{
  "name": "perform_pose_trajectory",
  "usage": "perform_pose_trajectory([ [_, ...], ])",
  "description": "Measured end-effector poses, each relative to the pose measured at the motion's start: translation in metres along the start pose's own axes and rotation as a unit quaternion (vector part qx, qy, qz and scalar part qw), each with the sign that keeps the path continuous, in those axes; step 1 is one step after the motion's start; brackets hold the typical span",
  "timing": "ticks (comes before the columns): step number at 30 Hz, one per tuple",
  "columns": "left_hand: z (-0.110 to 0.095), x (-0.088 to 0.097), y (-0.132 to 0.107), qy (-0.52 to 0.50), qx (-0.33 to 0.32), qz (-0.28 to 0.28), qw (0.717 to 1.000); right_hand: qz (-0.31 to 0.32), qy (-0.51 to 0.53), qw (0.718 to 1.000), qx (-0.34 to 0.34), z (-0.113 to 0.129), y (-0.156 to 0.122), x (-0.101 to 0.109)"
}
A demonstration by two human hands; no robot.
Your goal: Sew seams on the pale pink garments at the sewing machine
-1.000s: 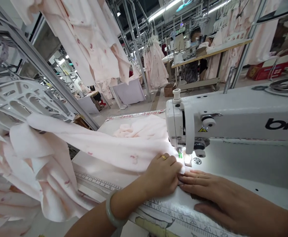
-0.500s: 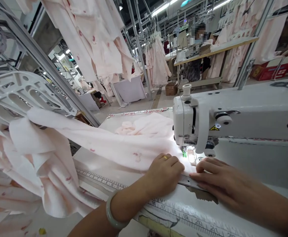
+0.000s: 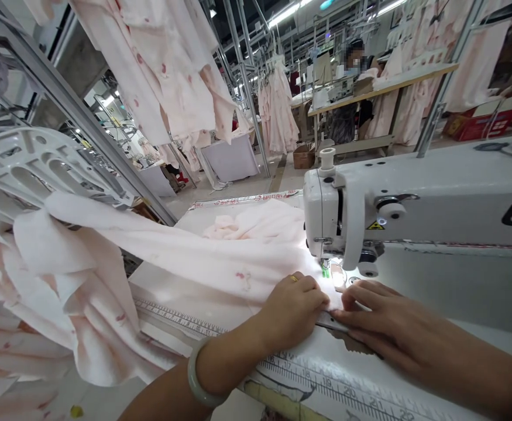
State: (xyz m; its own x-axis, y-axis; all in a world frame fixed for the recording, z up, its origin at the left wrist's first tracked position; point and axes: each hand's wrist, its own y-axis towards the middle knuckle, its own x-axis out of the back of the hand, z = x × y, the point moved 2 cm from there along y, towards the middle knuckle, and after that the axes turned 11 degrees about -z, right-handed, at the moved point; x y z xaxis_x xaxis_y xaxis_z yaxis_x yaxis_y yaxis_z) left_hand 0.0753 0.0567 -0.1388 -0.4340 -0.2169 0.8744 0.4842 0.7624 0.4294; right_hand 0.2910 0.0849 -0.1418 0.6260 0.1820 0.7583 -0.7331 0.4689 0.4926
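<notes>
A long piece of pale pink printed fabric (image 3: 203, 257) runs from a heap at the left across the table to the needle of a white sewing machine (image 3: 413, 199). My left hand (image 3: 291, 310), with a ring and a jade bangle on the wrist, has its fingers curled and pressed down on the fabric edge just left of the presser foot (image 3: 326, 270). My right hand (image 3: 378, 318) lies flat beside it, fingers stretched out on the fabric's end near the needle plate.
A measuring tape strip (image 3: 326, 380) runs along the table's near edge. More pink fabric (image 3: 256, 225) is bunched behind the needle. A white plastic rack (image 3: 27, 169) stands at left. Pink garments (image 3: 172, 76) hang overhead. Another person (image 3: 352, 58) sits at a far table.
My right hand has slid forward and up toward the presser foot. My left hand has stayed pressed on the fabric edge. The view has shifted slightly left.
</notes>
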Motion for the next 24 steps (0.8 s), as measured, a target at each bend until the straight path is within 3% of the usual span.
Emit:
perform_pose_trajectory([
  [4, 0.000, -0.003, -0.001, 0.037, -0.028, 0.002, 0.999, 0.011, 0.006, 1.000, 0.002, 0.006, 0.002, 0.000],
  [8, -0.004, -0.003, -0.002, 0.126, -0.113, 0.033, 0.985, 0.013, 0.002, 1.000, 0.016, 0.007, 0.004, 0.002],
  [12, -0.009, 0.001, -0.005, 0.171, -0.162, 0.033, 0.971, -0.046, -0.019, 0.997, 0.052, 0.004, 0.003, 0.004],
  [14, -0.011, 0.002, -0.006, 0.176, -0.164, 0.036, 0.970, -0.078, -0.038, 0.994, 0.070, 0.003, 0.002, 0.005],
  [19, -0.008, 0.007, -0.006, 0.121, -0.126, 0.066, 0.982, -0.057, -0.083, 0.988, 0.117, 0.004, 0.004, 0.000],
  [24, 0.001, 0.017, -0.012, 0.035, -0.118, 0.080, 0.989, -0.082, -0.125, 0.980, 0.134, 0.006, 0.005, -0.002],
])
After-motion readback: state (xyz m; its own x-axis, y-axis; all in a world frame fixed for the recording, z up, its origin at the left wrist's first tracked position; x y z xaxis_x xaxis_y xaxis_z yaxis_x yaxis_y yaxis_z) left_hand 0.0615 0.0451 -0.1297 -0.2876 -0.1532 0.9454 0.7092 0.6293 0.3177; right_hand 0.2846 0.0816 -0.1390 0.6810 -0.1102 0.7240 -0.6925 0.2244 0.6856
